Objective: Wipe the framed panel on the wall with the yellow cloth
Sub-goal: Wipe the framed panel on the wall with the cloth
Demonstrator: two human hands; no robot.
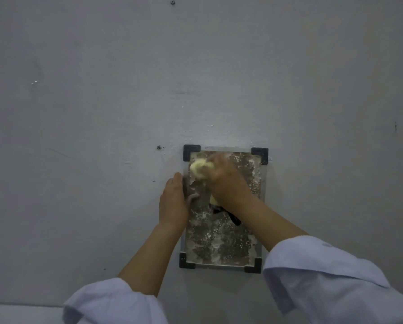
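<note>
Panel point(222, 237), wall-mounted, blotchy: right hand point(224, 177) clenches the cloth point(199, 170) at its upper-left corner, left hand point(173, 202) flat-fingered along its left edge; best wiped in firm overlapping strokes downward, frame kept braced.

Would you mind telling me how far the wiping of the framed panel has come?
Little looks done: the framed panel shows whitish, blotchy residue over most of its face. In hand: the right hand presses the bunched yellow cloth near the upper left corner, while the left hand steadies the panel's left edge. Left: the middle, the right side and the whole lower half, down to the black corner brackets.
</note>
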